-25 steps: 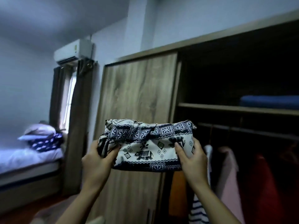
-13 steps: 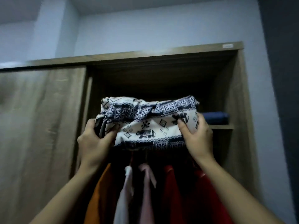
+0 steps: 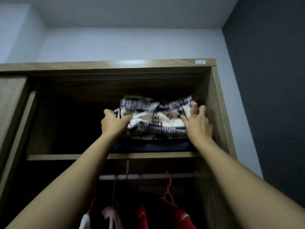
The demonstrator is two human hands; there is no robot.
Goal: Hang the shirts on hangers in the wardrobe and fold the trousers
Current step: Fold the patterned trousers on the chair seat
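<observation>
A pale wall and ceiling are seen above a wooden wardrobe (image 3: 214, 96), whose open right-hand bay is viewed from below, with a dark wall (image 3: 267, 80) to its right. The upper shelf (image 3: 66, 157) of the wardrobe is reached by both bare arms. A folded pair of patterned trousers (image 3: 156, 119), white and navy with small printed figures, is held at the right end of that shelf, close to the wardrobe's side panel. The bundle's left end is gripped by the left hand (image 3: 113, 123), its thumb laid along the front of the cloth and its fingers curled behind, out of sight. The right end is met by the right hand (image 3: 198, 124), whose fingers (image 3: 194, 107) are spread loosely over the top corner while the thumb presses on the front fold; whether this hand is truly clamped on the cloth cannot be told, as the picture is blurred there. Directly beneath the fingers of both hands, a folded dark blue item (image 3: 153, 146) is seen on the shelf, and the trousers appear to rest on top of it. Lower still, under the wrists, a hanging rail (image 3: 148, 176) is crossed by a pink hanger (image 3: 168, 194), and red (image 3: 181, 219), pink (image 3: 110, 215) and white (image 3: 85, 221) garments are hung from the rail.
</observation>
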